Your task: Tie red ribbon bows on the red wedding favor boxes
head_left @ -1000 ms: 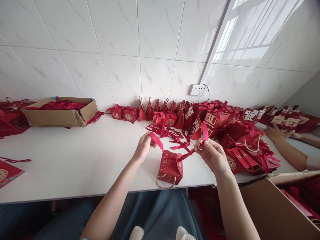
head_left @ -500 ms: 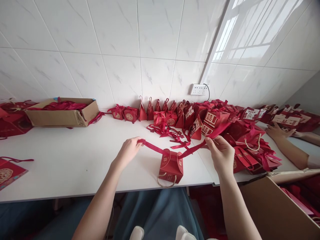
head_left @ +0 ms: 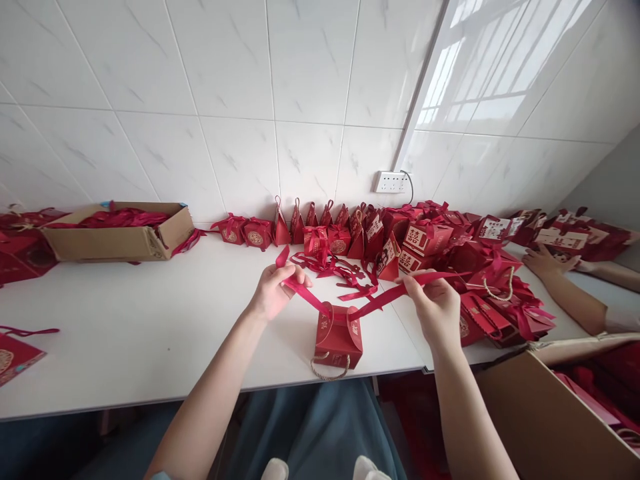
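Note:
A small red gift box (head_left: 339,340) with a rope handle stands near the table's front edge. A red ribbon (head_left: 377,301) runs through its top, and its two ends rise outward to either side. My left hand (head_left: 277,290) pinches the left end up and left of the box, with a short tail sticking up past the fingers. On the right, my right hand (head_left: 435,300) pinches the other end between thumb and fingers, its tail trailing to the right. Just behind the box lie loose red ribbons (head_left: 345,272).
A cardboard tray of ribbons (head_left: 115,248) sits at the back left. Red boxes (head_left: 430,237) line the wall and pile up at right. Another person's hands (head_left: 550,263) touch boxes at far right. An open carton (head_left: 530,400) stands at front right.
My left hand has shifted right and slightly up along the ribbon, so a tail now shows beyond it. My right hand still holds its end. The whole view has shifted slightly.

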{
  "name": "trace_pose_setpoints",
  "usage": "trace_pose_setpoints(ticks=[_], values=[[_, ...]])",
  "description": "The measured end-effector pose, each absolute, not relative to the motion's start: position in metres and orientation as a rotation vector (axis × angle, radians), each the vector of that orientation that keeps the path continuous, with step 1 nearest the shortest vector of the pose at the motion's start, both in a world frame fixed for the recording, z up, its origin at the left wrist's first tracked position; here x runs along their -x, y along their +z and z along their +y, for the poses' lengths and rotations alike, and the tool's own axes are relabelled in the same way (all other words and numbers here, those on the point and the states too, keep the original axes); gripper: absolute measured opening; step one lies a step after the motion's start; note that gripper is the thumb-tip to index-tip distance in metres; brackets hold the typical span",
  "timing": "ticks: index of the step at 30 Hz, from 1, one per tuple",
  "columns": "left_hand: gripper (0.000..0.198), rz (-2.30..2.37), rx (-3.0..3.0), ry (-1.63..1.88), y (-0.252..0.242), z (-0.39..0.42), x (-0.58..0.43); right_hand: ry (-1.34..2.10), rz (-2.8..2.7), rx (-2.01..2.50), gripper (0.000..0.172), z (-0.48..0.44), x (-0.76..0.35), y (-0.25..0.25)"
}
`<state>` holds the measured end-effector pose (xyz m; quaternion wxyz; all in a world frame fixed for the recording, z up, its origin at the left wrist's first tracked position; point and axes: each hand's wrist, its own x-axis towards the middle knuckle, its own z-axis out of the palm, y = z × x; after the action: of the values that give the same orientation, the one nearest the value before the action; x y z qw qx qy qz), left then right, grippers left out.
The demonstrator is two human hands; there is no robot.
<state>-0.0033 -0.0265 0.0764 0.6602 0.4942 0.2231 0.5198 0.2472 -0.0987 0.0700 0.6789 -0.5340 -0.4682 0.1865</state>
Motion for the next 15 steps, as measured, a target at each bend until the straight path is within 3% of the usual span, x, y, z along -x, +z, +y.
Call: trace_pose_setpoints(ticks=[4, 9, 15], values=[[0.037, 0.416, -1.072, 1.168, 0.082, -0.027, -0.013, 0.686, -1.110, 1.028, 0.020, -0.091, -0.242, 0.067], [0.023, 0.412, -1.253, 1.249, 0.081, -0.024, -0.027, 0.769, -1.078, 1.016, 0.029, -0.076, -0.233, 0.066], [0.021, 0.510, -1.432, 1.294, 0.087, -0.022, -0.041, 0.960, -1.109, 0.837, 0.032, -0.069, -0.212, 0.074]])
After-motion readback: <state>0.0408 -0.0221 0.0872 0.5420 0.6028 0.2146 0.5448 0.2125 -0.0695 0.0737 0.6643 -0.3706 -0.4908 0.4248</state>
